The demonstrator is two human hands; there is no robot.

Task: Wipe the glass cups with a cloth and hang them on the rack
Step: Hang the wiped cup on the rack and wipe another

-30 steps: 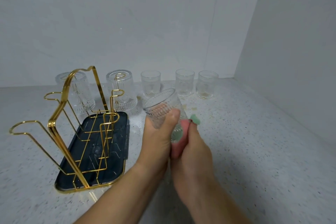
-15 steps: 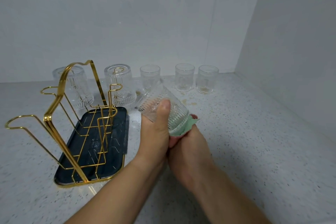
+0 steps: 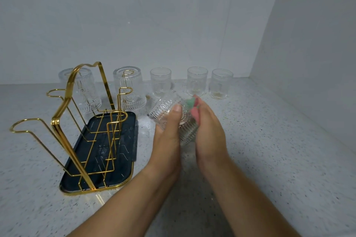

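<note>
Nearest us, just right of the rack [image 3: 63, 106], our left hand [image 3: 167, 136] closes its grip round a ribbed cup [image 3: 162, 110]. The thumb lies along the glass, and the cup is tilted above the bench [image 3: 269, 140]. Our right hand [image 3: 210, 132] grips a green and pink cloth [image 3: 192, 104] against the cup's other side. The rack stands on a dark tray [image 3: 96, 159]. On its far prongs hang a first hung cup [image 3: 86, 92] and a second hung cup [image 3: 133, 90], both upturned. Right of the rack, farther back, is a row of three upright cups [image 3: 197, 81].
</note>
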